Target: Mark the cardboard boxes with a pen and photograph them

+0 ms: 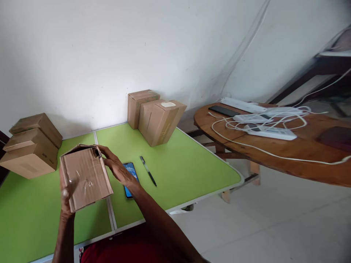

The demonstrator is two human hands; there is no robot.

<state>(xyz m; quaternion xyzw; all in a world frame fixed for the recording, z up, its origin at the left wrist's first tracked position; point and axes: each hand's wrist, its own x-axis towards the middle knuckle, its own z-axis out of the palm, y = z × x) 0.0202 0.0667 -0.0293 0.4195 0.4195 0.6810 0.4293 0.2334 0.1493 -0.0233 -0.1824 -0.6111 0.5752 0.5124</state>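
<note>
Between my two hands is a brown cardboard box [86,179], raised over the left half of a green folding table [175,182]. Creased clear tape shows on its near face, and its upper right corner is torn with a dark hole. My left hand [65,193] grips the box's left side, thumb on the near face. On the right side, my right hand [116,166] holds the box near the torn corner, its fingertips partly hidden behind it. A phone with a lit screen [128,188] lies partly under my right wrist, and a pen [148,171] rests beside it.
Several cardboard boxes [41,155] sit at the table's left end. More boxes [161,122] stand at the back by the wall. To the right, a round wooden table [309,157] carries power strips [271,132], tangled white cables and a black device [223,111].
</note>
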